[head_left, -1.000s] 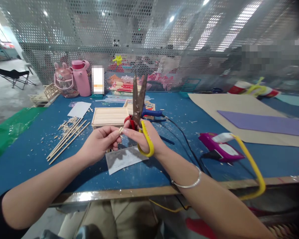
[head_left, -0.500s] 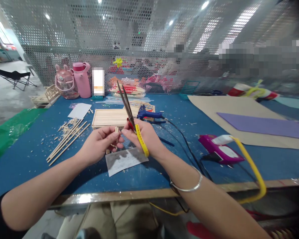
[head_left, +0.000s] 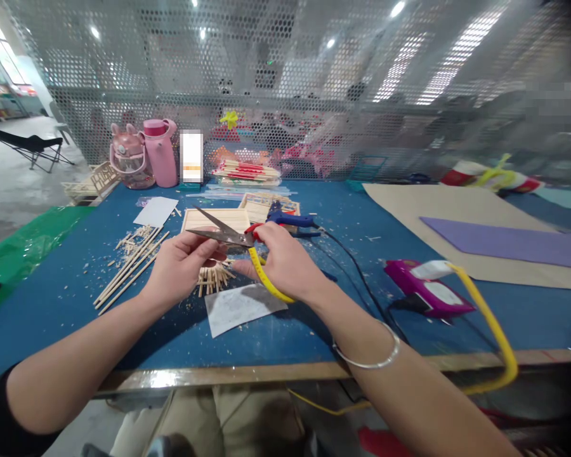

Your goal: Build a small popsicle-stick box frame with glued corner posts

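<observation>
My right hand [head_left: 285,263] grips scissors [head_left: 228,236] with a yellow and red handle; the blades lie open and point left, level over the table. My left hand [head_left: 181,266] is just under the blades with its fingers pinched together; a small wooden stick piece seen between them earlier is hidden now. Below both hands lies a small bundle of short wooden sticks [head_left: 213,277] and a grey sheet of sandpaper [head_left: 240,306] on the blue table [head_left: 66,298].
Long wooden sticks [head_left: 128,266] and chips lie at the left. A flat wooden panel [head_left: 216,219] sits behind the hands, with a blue glue gun [head_left: 290,220] and its black cable. A magenta tool [head_left: 426,289], brown cardboard [head_left: 457,216], purple sheet and pink bottles [head_left: 159,152] stand around.
The scissors swung from upright to level, blades pointing left over my left hand. Both hands dropped a little toward the table, uncovering the stick bundle.
</observation>
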Tool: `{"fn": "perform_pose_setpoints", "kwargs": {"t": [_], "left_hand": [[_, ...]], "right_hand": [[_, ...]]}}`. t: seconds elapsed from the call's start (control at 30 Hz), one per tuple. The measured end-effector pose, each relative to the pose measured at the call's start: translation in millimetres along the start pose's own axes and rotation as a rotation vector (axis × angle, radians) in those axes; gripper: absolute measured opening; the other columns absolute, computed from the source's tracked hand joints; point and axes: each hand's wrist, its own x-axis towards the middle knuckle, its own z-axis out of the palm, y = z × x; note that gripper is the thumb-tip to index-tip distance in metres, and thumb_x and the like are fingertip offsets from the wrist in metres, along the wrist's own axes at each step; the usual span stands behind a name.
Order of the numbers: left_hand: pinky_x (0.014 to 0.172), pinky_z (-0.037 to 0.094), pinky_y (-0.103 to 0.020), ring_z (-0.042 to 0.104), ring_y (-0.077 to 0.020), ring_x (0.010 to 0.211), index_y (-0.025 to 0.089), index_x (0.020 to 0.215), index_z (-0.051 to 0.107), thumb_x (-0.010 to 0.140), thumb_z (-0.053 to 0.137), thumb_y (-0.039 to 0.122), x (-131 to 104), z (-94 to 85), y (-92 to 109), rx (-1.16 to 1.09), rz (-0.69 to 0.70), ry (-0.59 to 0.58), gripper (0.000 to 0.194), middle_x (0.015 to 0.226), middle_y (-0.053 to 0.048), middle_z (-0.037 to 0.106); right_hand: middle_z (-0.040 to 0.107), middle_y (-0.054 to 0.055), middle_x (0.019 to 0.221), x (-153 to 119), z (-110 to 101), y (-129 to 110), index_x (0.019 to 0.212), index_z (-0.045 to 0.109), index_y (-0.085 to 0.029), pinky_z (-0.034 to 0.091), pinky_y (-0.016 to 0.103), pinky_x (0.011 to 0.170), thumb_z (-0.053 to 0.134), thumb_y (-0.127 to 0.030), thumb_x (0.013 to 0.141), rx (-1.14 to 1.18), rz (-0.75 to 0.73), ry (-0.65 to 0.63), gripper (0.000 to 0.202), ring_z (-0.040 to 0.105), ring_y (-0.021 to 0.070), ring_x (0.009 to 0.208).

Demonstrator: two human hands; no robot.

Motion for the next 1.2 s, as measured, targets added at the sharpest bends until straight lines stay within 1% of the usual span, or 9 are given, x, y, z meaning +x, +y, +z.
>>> {"fn": "perform_pose_setpoints", "kwargs": {"t": [0.07,0.2,0.37,0.57,0.77,0.9,1.0,1.1,1.2], "left_hand": [[0.056,0.050,-0.023,0.066,-0.0153,0.062,0.015,0.083,0.065,0.064,0.073,0.039,0.8,0.4,0.8,-0.015,-0.011,0.022,0.031,0.068,-0.003,0.070],[0.054,0.050,-0.024,0.065,-0.0154,0.060,0.014,0.077,0.067,0.061,0.076,0.034,1.4,1.8,1.9,-0.028,-0.013,0.057,0.028,0.063,-0.002,0.069],[0.055,0.050,-0.024,0.065,-0.0154,0.061,0.014,0.077,0.069,0.061,0.075,0.031,2.1,0.9,-2.6,-0.013,0.067,0.081,0.023,0.067,-0.002,0.070],[0.056,0.049,-0.023,0.065,-0.0154,0.063,0.015,0.076,0.071,0.064,0.073,0.024,1.5,-0.1,-3.1,0.034,0.086,0.086,0.016,0.068,-0.003,0.071],[0.060,0.050,-0.024,0.062,-0.0144,0.063,0.017,0.076,0.073,0.065,0.072,0.024,-0.5,-0.5,-1.0,0.079,0.126,0.096,0.013,0.071,-0.002,0.071],[0.067,0.051,-0.026,0.064,-0.0162,0.069,0.018,0.074,0.073,0.066,0.071,0.022,-2.4,0.7,1.1,0.123,0.164,0.120,0.009,0.073,-0.002,0.072],[0.072,0.052,-0.028,0.065,-0.0177,0.075,0.019,0.078,0.073,0.068,0.070,0.023,-3.8,0.8,-0.3,0.157,0.210,0.124,0.011,0.080,-0.002,0.073],[0.073,0.052,-0.028,0.066,-0.0189,0.078,0.020,0.082,0.073,0.070,0.068,0.025,-5.5,0.5,-3.4,0.175,0.239,0.125,0.014,0.084,-0.002,0.073],[0.071,0.053,-0.028,0.066,-0.0187,0.075,0.020,0.081,0.073,0.071,0.067,0.026,-7.4,0.6,-4.7,0.220,0.268,0.145,0.013,0.081,-0.002,0.073]], "right_hand": [[0.056,0.011,0.098,-0.3,0.5,-0.2,0.099,0.053,-0.015,0.039,0.035,0.078,0.061,-0.057,0.069,-0.042,-0.010,0.008,0.052,0.049,0.0240,0.089],[0.054,0.012,0.096,-0.5,-0.4,-2.7,0.097,0.052,-0.014,0.038,0.036,0.076,0.059,-0.062,0.066,-0.092,-0.005,0.018,0.057,0.047,0.0249,0.086],[0.054,0.013,0.100,-1.0,0.2,-4.1,0.098,0.052,-0.014,0.038,0.037,0.078,0.059,-0.063,0.066,-0.079,-0.006,-0.003,0.060,0.046,0.0252,0.089],[0.054,0.011,0.100,-2.1,3.1,-2.8,0.101,0.051,-0.015,0.038,0.036,0.080,0.062,-0.058,0.067,0.010,-0.031,-0.021,0.056,0.047,0.0249,0.091],[0.055,0.011,0.101,-3.1,4.9,-6.3,0.102,0.050,-0.017,0.038,0.035,0.078,0.061,-0.055,0.069,0.028,-0.027,-0.027,0.052,0.048,0.0247,0.091],[0.057,0.011,0.093,-3.1,8.6,-10.3,0.093,0.050,-0.016,0.039,0.033,0.074,0.058,-0.056,0.071,0.021,0.022,0.005,0.046,0.051,0.0235,0.085],[0.058,0.011,0.090,-3.4,10.6,-14.0,0.090,0.049,-0.016,0.039,0.032,0.070,0.057,-0.056,0.072,0.016,0.059,0.016,0.044,0.053,0.0230,0.082],[0.060,0.010,0.090,-4.5,10.6,-18.1,0.089,0.048,-0.016,0.039,0.030,0.069,0.055,-0.055,0.074,0.006,0.079,0.003,0.043,0.055,0.0230,0.082],[0.061,0.010,0.086,-5.8,9.8,-21.0,0.087,0.047,-0.017,0.038,0.029,0.065,0.053,-0.057,0.075,-0.013,0.113,-0.017,0.042,0.056,0.0224,0.079]]}}
